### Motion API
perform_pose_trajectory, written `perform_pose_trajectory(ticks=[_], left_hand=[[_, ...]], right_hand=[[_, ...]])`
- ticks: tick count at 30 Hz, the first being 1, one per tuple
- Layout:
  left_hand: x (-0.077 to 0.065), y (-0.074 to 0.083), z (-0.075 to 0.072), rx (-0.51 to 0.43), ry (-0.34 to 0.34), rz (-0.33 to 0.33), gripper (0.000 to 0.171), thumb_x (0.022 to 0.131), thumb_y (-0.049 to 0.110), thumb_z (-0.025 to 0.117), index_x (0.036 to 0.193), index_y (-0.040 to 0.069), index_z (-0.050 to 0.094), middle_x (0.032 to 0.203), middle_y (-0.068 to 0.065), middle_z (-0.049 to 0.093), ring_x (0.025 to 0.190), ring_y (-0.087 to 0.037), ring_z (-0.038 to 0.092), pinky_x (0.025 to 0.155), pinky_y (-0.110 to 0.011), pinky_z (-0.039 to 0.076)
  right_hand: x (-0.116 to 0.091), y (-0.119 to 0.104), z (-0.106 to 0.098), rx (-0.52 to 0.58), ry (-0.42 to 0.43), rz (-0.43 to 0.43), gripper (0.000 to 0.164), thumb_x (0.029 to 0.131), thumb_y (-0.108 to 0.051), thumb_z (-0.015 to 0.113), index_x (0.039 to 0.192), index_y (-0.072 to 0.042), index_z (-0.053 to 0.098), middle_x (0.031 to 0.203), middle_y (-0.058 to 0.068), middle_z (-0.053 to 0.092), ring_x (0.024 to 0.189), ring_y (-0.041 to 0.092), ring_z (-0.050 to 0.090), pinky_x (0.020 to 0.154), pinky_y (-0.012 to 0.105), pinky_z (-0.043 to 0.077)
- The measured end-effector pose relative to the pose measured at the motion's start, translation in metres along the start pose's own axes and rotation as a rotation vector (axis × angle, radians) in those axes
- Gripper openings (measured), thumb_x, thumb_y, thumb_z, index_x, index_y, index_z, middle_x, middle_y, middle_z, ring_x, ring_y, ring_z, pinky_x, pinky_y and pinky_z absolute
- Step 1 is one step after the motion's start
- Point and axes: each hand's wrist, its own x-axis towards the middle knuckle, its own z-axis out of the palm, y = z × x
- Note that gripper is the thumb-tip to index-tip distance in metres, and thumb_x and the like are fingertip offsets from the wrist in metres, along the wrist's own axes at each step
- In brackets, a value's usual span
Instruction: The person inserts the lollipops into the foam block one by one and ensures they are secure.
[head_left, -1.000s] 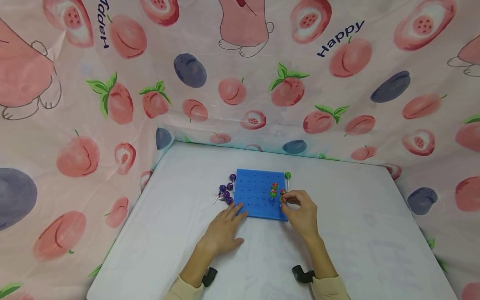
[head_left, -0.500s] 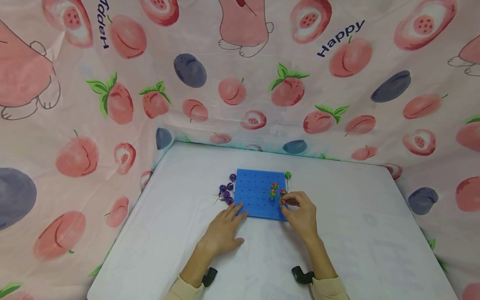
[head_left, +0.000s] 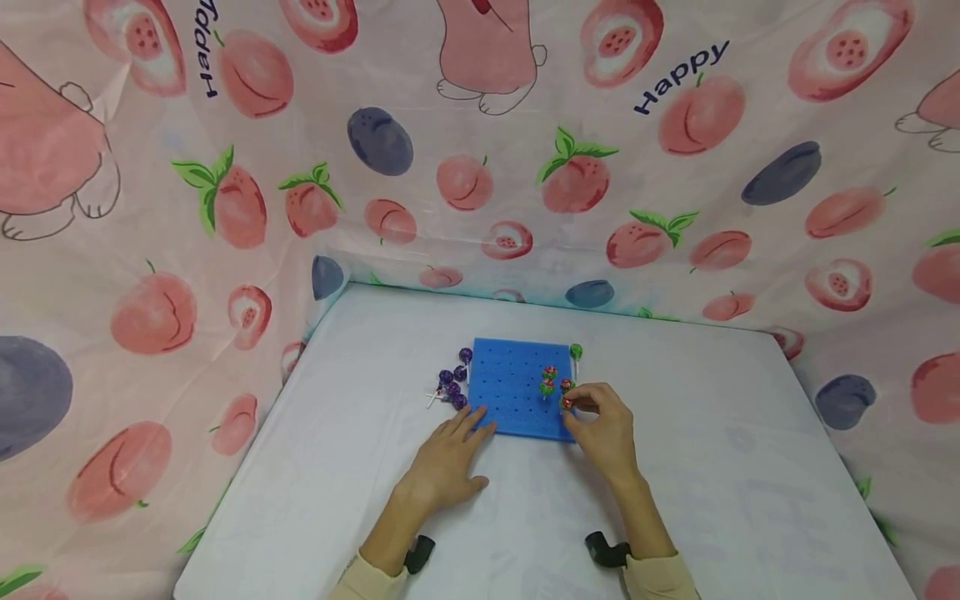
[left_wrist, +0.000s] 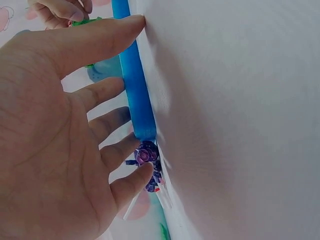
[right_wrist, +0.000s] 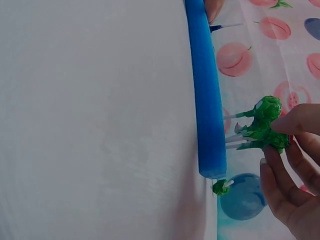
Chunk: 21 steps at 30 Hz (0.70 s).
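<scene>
Several purple lollipops [head_left: 452, 389] lie clustered on the white table [head_left: 525, 517] along the left side of the blue board [head_left: 502, 392], their white sticks crossing toward the left. Next, the left hand [head_left: 444, 458] rests its extended, spread fingers on the board's near left corner, gripping nothing; its position matches that of a second earlier, consistent with steadying the board. The board's middle shows rows of small holes. Toward its right, two red-and-green lollipops [head_left: 547, 387] stand one behind the other. Near the right edge, another red-and-green lollipop [head_left: 567, 384] stands just behind the held lollipop [head_left: 566, 403], which the right hand [head_left: 606, 429] pinches between thumb and forefinger. The principal change is slight: the held head sits a little lower and nearer the person than a second before, with almost no shift over the last half second. This suggests that the stick is settling into a hole and that this placement is nearly complete, although the fingers and board edge hide how deep it goes. At far right, a green lollipop [head_left: 576, 351] lies on the table beside the board's far corner
</scene>
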Motion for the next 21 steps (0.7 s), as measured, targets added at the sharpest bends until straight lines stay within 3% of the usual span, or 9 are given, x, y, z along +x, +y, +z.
perform_pose_trajectory(ticks=[8,21], left_hand=[[0.0,-0.001,0.001,-0.002,0.004,0.002,0.081,0.091,0.043,0.079,0.16,0.015,0.044,0.17,-0.011,0.029,0.157,-0.035,0.025,0.125,-0.05,0.03],[-0.002,-0.001,0.0,-0.019,0.004,0.011,0.083,0.091,0.042,0.079,0.16,0.014,0.044,0.171,-0.012,0.028,0.157,-0.036,0.024,0.125,-0.052,0.03]], right_hand=[[0.001,-0.004,-0.003,-0.016,0.006,0.0,0.029,0.076,0.004,0.087,0.1,-0.008,0.075,0.104,0.001,0.071,0.094,0.02,0.072,0.083,0.043,0.062],[0.009,-0.003,-0.011,0.018,0.062,-0.011,0.016,0.086,-0.004,0.081,0.101,-0.005,0.076,0.103,0.005,0.072,0.095,0.027,0.073,0.079,0.051,0.062]])
